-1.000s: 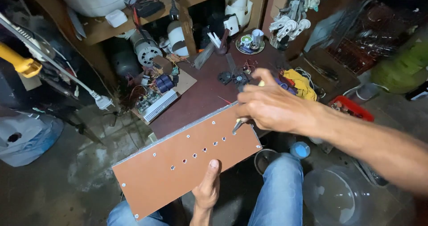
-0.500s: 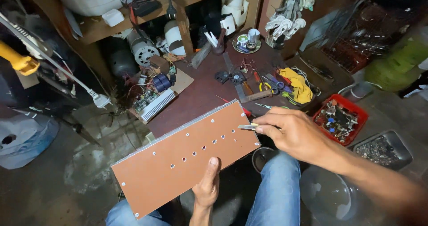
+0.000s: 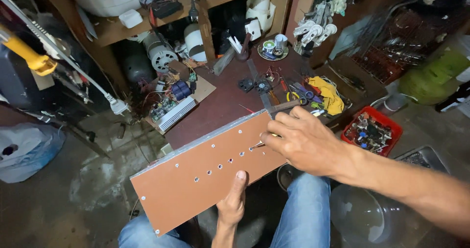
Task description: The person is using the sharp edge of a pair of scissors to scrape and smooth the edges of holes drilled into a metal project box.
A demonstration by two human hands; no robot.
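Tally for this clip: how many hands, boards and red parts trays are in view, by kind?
Hands: 2, the left hand gripping the board's near edge, the right hand resting on its top right part
Brown drilled board: 1
Red tray of small parts: 1
Total: 4

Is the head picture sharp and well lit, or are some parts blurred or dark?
Head view: the board and right hand are sharp and evenly lit; the shelves behind fall into shadow; the right edge smears, with the green thing blurred.
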